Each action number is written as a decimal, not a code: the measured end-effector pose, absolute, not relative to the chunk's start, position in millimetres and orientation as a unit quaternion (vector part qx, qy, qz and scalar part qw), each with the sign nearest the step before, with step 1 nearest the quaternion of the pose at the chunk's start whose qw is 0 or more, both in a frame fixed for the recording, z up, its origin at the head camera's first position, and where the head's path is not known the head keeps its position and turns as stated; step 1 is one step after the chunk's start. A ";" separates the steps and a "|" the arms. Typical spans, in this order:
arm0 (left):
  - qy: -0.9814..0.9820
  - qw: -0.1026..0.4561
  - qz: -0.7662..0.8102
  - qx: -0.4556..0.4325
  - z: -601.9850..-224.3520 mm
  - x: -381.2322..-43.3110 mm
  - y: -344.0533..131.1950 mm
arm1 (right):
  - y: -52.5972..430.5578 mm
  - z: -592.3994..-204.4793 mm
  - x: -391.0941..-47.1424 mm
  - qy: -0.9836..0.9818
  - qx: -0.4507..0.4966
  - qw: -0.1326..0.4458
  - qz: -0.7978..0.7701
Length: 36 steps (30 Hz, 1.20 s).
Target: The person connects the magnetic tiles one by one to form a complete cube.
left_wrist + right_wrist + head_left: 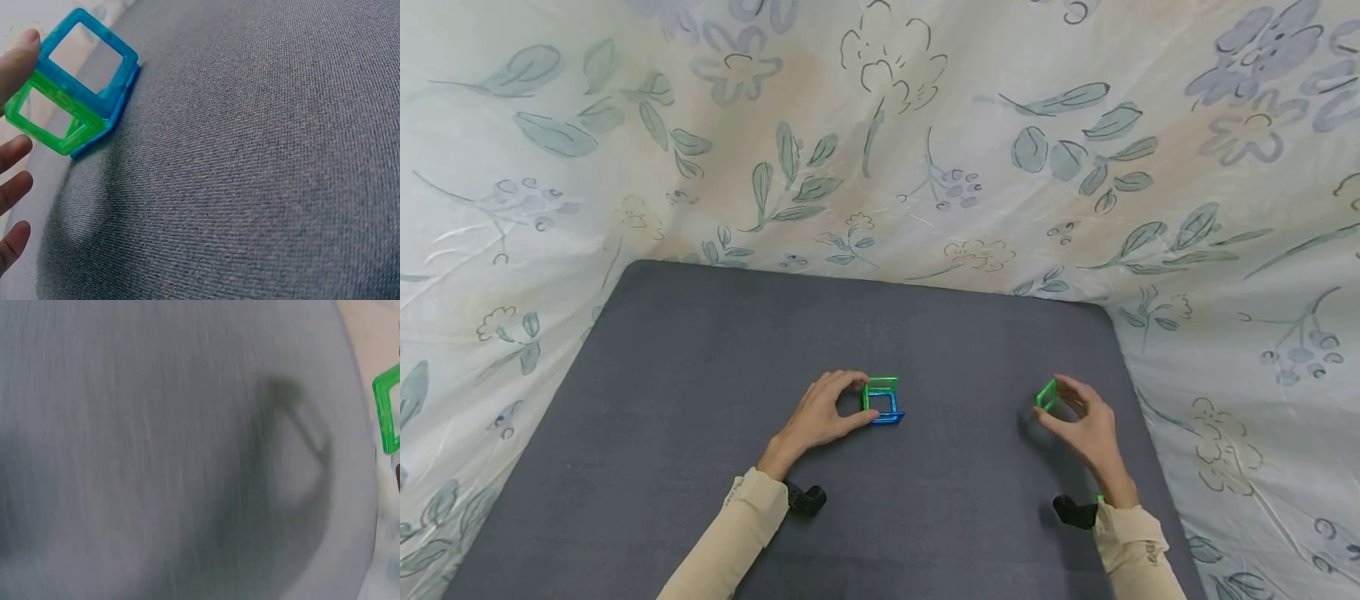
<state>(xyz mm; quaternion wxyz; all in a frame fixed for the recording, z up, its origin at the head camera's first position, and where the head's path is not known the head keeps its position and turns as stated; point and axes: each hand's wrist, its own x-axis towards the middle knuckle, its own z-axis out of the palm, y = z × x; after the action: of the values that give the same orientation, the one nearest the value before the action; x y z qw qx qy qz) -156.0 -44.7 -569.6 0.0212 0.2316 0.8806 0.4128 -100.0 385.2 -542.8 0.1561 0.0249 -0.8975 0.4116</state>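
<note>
My left hand (822,414) holds a small box-like build of magnetic tiles on the grey table, its thumb at the near side and index finger at the far side. The build joins green tile frames (37,133) and blue tile frames (75,84); one blue tile lies flat beneath in the left wrist view. Over on the right, my right hand (1088,429) pinches a single green magnetic tile (1047,387) between thumb and fingers, raised off the table. Only an edge of that green tile (384,415) enters the right wrist view; most of the hand is out of frame there.
A dark grey table (715,333) lies under both hands. Floral cloth (880,217) hangs behind it and along its sides. A black wrist device (807,499) sits at the left cuff, with another black device (1074,512) at the right cuff.
</note>
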 end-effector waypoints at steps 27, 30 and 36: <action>0.881 0.086 0.405 0.230 -562.9 -166.0 -46.9 | 233.1 -566.3 -140.4 -0.840 0.231 -0.006 0.490; 0.878 0.087 0.409 0.232 -563.2 -167.1 -47.7 | 228.7 -570.0 -140.9 -0.835 0.230 -0.017 0.500; 0.878 0.086 0.407 0.237 -564.5 -169.2 -48.6 | 224.5 -576.4 -143.0 -0.830 0.223 -0.016 0.511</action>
<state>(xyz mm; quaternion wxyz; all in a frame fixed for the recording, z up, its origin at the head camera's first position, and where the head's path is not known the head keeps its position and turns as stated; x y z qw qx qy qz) -169.2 -48.6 -564.5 0.0857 0.2374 0.8776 0.4075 -143.0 224.5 -576.4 -0.0163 0.2231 -0.8298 0.5113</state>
